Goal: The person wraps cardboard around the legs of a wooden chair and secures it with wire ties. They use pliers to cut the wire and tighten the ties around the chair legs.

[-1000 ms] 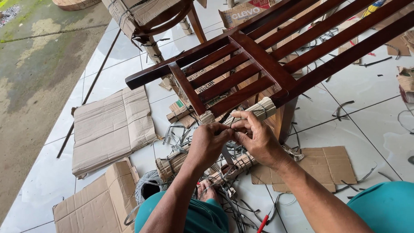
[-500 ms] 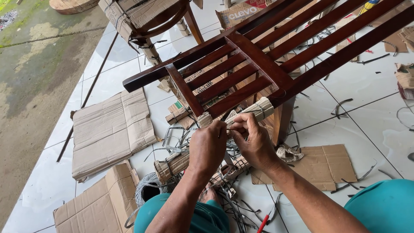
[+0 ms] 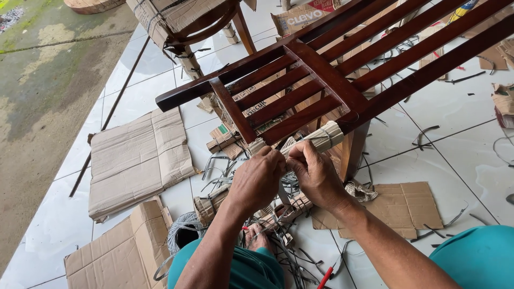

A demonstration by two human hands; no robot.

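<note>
Both hands, the left hand (image 3: 257, 179) and right hand (image 3: 316, 174), pinch closed on the cardboard wrap (image 3: 316, 139), pressing it tight around the chair rail (image 3: 300, 115).

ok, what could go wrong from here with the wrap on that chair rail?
1. Both hands, left and right, pinch at one end of the cardboard wrap; the far end looks free and may unroll.
2. Loose straps tangle under the wrists and could snag.
3. The chair sits tilted and may shift.
</note>
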